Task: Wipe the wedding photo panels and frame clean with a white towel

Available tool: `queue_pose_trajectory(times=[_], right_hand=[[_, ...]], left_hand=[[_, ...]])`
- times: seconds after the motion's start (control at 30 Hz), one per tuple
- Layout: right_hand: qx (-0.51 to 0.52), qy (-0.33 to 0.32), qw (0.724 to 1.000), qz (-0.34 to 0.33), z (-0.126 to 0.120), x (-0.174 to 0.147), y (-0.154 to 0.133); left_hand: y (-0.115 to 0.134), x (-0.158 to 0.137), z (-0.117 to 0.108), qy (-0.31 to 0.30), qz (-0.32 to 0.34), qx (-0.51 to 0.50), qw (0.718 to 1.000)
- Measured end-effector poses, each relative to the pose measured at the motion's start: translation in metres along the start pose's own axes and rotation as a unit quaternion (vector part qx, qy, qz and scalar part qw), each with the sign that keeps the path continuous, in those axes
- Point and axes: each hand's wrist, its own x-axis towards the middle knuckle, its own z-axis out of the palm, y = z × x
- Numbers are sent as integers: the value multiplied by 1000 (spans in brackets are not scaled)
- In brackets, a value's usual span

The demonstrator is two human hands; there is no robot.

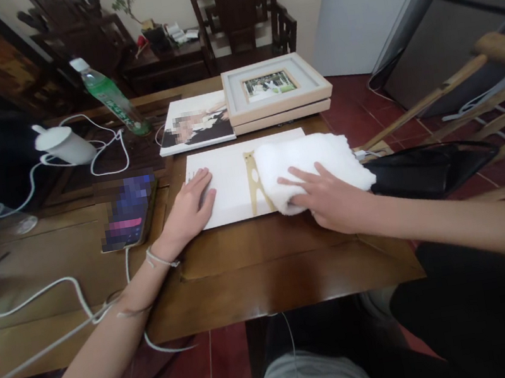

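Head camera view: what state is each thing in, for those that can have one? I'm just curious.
White cloth: folded, lying partly over the white panel
White panel: lying flat
Bottle: capped
White cup: lid on
Phone: face up, screen lit
Wooden frames: stacked
Left hand: resting on the panel
Right hand: fingers spread on the cloth

Counter (pixel 291 285), brown wood, bearing: one green-labelled bottle (pixel 110 100), white cap; one white lidded cup (pixel 68 146); one phone (pixel 131 211), screen lit, partly blurred; white cables (pixel 72 280), trailing. Right side: one black bag (pixel 406 174), near a slatted wooden chair (pixel 446 81). Behind: one dark carved chair (pixel 241 15), before a pale wall; one potted plant (pixel 155 36). Below: red tiled floor (pixel 348 97)
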Motion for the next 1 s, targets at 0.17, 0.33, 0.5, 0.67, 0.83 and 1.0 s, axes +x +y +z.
queue_pose_trajectory(times=[0.17, 0.33, 0.5, 0.67, 0.83, 1.0], right_hand=[[2, 0, 1000, -20, -2, -5, -4], [9, -3, 1000, -9, -10, 18, 24], [8, -19, 999, 36, -14, 49, 52], [12, 5, 998, 60, -10, 57, 55], [12, 18, 999, 33, 0, 30, 31], [11, 9, 1000, -13, -1, -4, 2]], left_hand=[[-1, 0, 1, 7, 1, 2, 1000], [-1, 0, 1, 5, 5, -1, 1000], [-2, 0, 1, 3, 3, -1, 1000], [-2, 0, 1, -2, -1, -2, 1000], [-1, 0, 0, -4, -4, -2, 1000], [1, 0, -1, -6, -4, -3, 1000]])
